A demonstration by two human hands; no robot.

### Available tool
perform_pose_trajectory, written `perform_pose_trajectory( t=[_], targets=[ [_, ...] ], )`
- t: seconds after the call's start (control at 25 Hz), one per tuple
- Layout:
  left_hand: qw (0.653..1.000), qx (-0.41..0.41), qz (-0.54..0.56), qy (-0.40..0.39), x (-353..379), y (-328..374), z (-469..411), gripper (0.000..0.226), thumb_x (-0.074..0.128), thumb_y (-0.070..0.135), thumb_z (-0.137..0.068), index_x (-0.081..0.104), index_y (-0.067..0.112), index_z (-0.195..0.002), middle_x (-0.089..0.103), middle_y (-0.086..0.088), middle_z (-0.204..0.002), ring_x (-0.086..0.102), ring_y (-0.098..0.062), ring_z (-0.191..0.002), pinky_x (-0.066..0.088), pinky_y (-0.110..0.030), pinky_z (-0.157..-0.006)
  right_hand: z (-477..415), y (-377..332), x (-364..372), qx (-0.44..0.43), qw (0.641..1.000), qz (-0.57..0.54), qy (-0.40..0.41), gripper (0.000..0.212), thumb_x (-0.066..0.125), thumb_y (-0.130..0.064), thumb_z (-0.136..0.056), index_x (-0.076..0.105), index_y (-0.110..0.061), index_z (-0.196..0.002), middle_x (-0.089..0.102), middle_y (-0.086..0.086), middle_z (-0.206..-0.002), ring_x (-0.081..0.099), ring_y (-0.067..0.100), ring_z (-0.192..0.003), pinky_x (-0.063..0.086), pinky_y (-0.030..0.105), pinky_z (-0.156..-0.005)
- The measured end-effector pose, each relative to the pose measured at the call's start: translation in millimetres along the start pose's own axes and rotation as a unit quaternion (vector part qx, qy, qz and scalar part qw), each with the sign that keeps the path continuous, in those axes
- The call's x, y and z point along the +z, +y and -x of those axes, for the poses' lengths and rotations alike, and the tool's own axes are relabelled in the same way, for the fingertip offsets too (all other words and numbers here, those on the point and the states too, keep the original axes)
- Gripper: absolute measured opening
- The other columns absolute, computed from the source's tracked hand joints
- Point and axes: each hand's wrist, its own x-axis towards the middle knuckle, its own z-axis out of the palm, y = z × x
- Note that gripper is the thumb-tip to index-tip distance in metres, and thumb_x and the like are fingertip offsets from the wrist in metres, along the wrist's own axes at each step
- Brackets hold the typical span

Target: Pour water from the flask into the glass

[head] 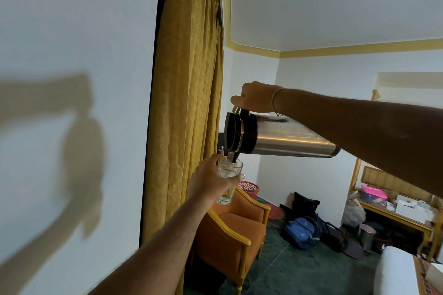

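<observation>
Gripping the handle at frame centre, the right hand (pixel 256 97) tips the steel flask (pixel 282 137) level — spout over the clear glass (pixel 229 171), wrapped by left hand (pixel 211 181) fingers just below to catch water.

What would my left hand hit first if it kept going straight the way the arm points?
Probably the flask's black spout just above the glass the left hand holds; depth is unclear.
</observation>
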Motion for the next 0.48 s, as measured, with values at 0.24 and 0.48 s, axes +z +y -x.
perform_pose_trajectory(
  t=[0.24,0.48],
  targets=[
    [1.0,-0.001,0.006,0.009,-2,0,2,0.082,0.082,0.076,-0.071,0.062,0.035,-0.139,0.072,0.008,-0.124,0.062,-0.004,-0.093,0.037,-0.012,-0.058,0,-6,2,-0.018,0.999,0.048,0.007,0.047,0.039,-0.062,-0.091,0.042,-0.023,-0.063,0.047,-0.004,-0.059,0.043,0.013,-0.053,0.037,0.035,-0.061],
    [1.0,-0.013,0.004,0.003,-2,-2,1,0.084,0.083,0.075,-0.071,0.062,0.033,-0.139,0.072,0.003,-0.126,0.07,-0.013,-0.102,0.048,-0.02,-0.064,0,-14,-2,-0.032,0.997,0.071,0.012,0.047,0.042,-0.059,-0.095,0.047,-0.021,-0.067,0.052,-0.003,-0.06,0.048,0.014,-0.054,0.036,0.034,-0.06]
  ],
)
